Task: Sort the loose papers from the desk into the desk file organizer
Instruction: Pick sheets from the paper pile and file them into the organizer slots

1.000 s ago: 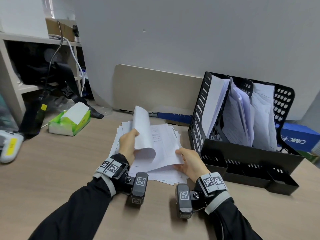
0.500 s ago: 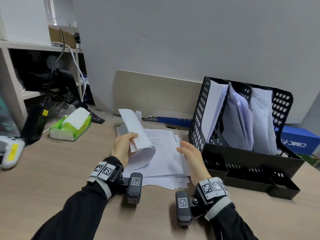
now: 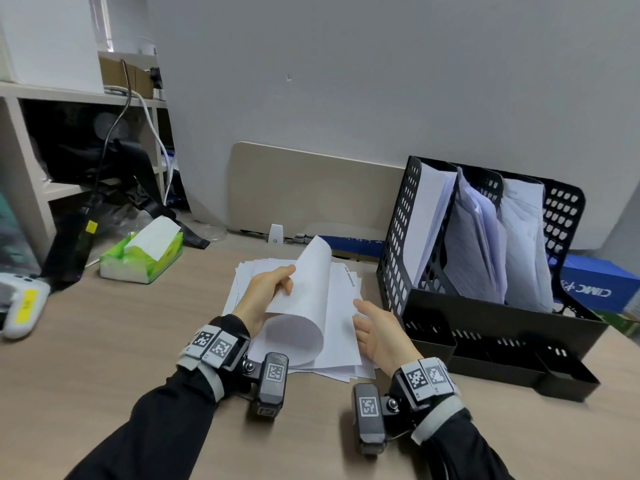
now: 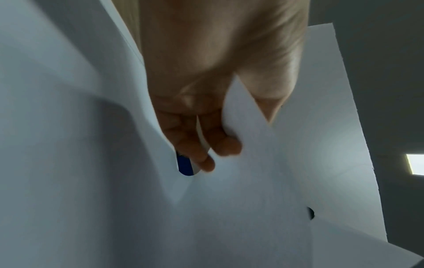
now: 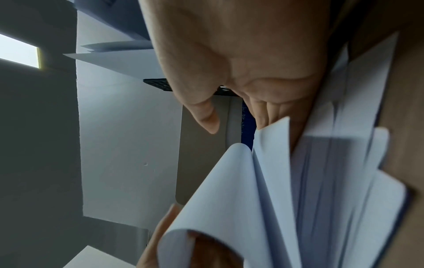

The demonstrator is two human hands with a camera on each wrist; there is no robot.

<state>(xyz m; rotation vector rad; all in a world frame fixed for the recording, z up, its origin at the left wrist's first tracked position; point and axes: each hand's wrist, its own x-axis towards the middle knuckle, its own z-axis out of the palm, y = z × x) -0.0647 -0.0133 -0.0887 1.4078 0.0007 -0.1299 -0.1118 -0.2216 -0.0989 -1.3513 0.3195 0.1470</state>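
A loose stack of white papers (image 3: 341, 327) lies on the wooden desk in front of me. My left hand (image 3: 268, 289) pinches the top sheet (image 3: 311, 282) and curls it up and over; in the left wrist view its fingers (image 4: 220, 143) clasp that sheet (image 4: 275, 172). My right hand (image 3: 377, 327) lies with straight fingers at the stack's right edge, next to the black mesh file organizer (image 3: 450, 306). The organizer's three slots hold upright papers (image 3: 485, 244). In the right wrist view my right fingers (image 5: 266, 112) meet the fanned paper edges (image 5: 321, 163).
A green tissue box (image 3: 142, 258) sits at the left, a white device with a yellow label (image 3: 20, 306) at the far left edge. Shelves with cables (image 3: 104, 161) stand behind. A beige board (image 3: 311, 188) leans on the wall; a blue box (image 3: 595, 285) lies behind the organizer.
My left hand has curled the top sheet further over toward the right. My right hand has slid from under the stack's near edge to its right side.
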